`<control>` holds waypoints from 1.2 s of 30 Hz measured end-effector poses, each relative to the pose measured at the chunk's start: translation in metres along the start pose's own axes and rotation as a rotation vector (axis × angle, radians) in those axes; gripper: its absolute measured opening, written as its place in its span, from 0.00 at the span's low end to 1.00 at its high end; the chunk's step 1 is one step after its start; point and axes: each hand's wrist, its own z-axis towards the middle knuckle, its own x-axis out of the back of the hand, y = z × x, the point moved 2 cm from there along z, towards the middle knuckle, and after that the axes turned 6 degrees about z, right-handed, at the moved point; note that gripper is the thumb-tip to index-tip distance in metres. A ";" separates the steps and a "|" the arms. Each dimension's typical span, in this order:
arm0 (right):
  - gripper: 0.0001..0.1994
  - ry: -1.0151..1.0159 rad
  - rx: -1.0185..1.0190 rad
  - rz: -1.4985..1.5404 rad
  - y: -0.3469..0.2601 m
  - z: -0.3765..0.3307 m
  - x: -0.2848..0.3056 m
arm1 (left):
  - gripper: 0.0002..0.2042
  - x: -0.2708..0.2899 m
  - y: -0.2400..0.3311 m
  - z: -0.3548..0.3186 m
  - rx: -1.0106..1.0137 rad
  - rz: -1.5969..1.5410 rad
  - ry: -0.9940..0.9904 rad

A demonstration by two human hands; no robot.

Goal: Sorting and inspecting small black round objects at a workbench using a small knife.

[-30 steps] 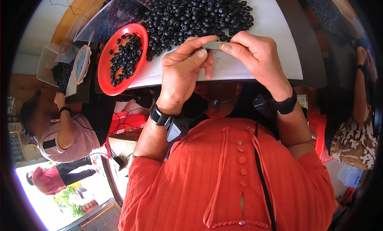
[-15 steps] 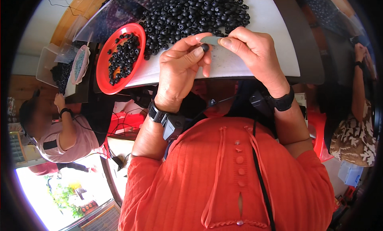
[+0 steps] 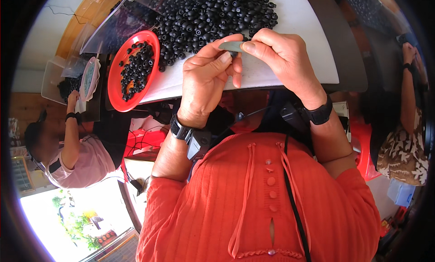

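My left hand [image 3: 203,78] is closed, pinching a small round black piece [image 3: 234,54] between thumb and fingers. A flat grey blade [image 3: 231,46] with a curved edge is gripped between thumb and forefinger of my right hand [image 3: 285,58]. The blade lies across the top of the black piece and partly covers it. Beyond both hands, a large heap of similar small black pieces [image 3: 213,13], some with a hole in one end, spreads over the white tabletop [image 3: 308,35]. To the left, a red oval bowl [image 3: 118,96] holds more of them.
A clear plastic sheet [image 3: 97,35] rises at the table's far left. Beyond it stand a pink-rimmed plate [image 3: 96,65] and a clear bin [image 3: 50,83]. One person [image 3: 79,158] sits at left, another person [image 3: 403,144] at right. Cables [image 3: 140,139] hang below the table.
The blade has moved left and over the black piece, hiding more of it. My left hand keeps its pinch. The person at left has shifted an arm upward.
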 end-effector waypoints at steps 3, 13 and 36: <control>0.14 -0.009 0.004 -0.028 0.000 0.001 0.001 | 0.16 -0.001 -0.001 0.000 0.001 -0.015 -0.001; 0.16 -0.038 0.012 -0.068 0.002 0.002 -0.001 | 0.15 -0.001 -0.005 0.001 -0.021 -0.011 0.054; 0.11 0.167 -0.008 0.184 0.000 0.002 0.007 | 0.09 0.121 0.113 -0.026 -0.444 1.065 0.767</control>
